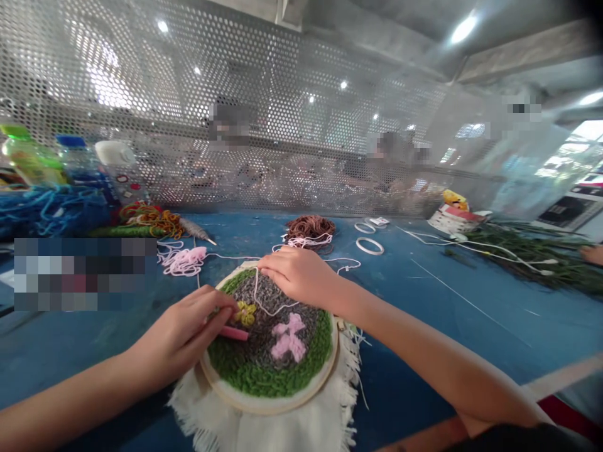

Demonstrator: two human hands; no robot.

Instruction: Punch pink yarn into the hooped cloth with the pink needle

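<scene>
Hoop (264, 411): under and between both hands, its stitching green around grey.
Left hand (188, 323): fingers pinching a pink tool (234, 333) over the hoop's left side, beside a yellow flower (245, 313).
Right hand (301, 270): fingers close together at the far rim; cannot tell whether they pinch the pale strand (271, 313) looping below.
Fringed cloth (348, 364): spreads past the hoop's near and right edges.
Far side: pink yarn (188, 260) and brown yarn (311, 226) nearby.
Right side: blue surface (438, 301) stretching towards green strands (522, 254).
Room: perforated screen (264, 94) behind, ceiling lights above.
</scene>
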